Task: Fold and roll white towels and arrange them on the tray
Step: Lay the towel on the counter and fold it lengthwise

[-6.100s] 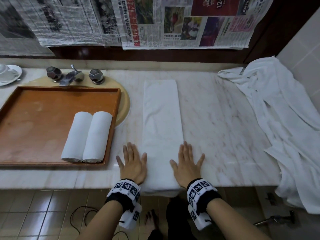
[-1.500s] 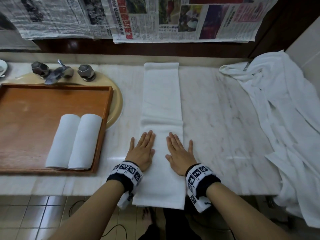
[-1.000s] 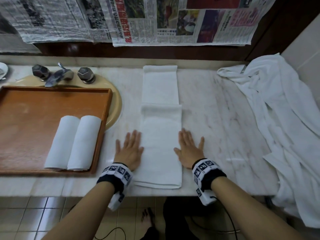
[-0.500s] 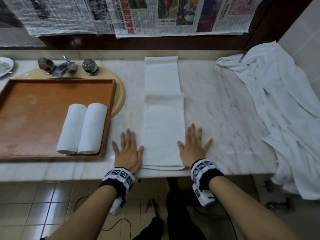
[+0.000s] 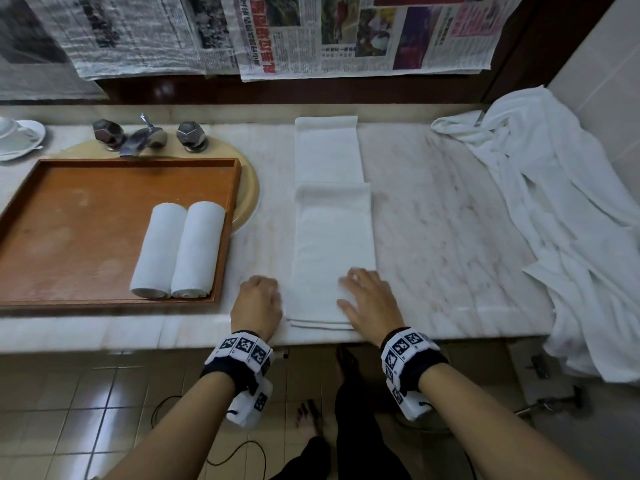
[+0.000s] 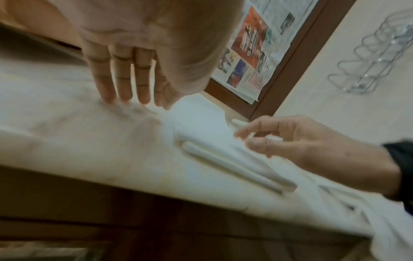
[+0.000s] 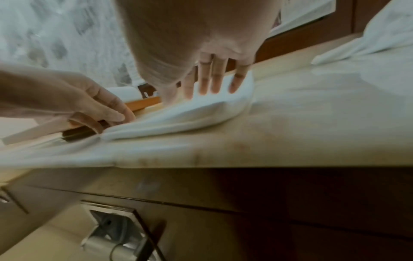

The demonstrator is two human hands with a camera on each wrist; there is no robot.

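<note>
A white towel [image 5: 332,237], folded into a long narrow strip, lies on the marble counter with its near end at the front edge. My left hand [image 5: 273,289] is at the near left corner, thumb and fingertips closing on the towel's edge [image 7: 114,120]. My right hand [image 5: 353,285] lies over the near right corner with its fingers [image 7: 212,84] on top and its thumb at the edge, and the cloth bulges up slightly under it. Two rolled white towels [image 5: 180,247] lie side by side at the right end of the wooden tray [image 5: 86,237].
A heap of loose white cloth [image 5: 554,220] covers the counter's right end and hangs over the edge. Behind the tray are a faucet [image 5: 145,136] and the sink rim [image 5: 249,188]. A saucer [image 5: 17,136] stands far left. Newspapers [image 5: 346,36] hang on the wall.
Half a second ago both hands lay flat on the counter on either side of the towel. They have since drawn in to its near corners with curled fingers. The tray's rolls have not moved.
</note>
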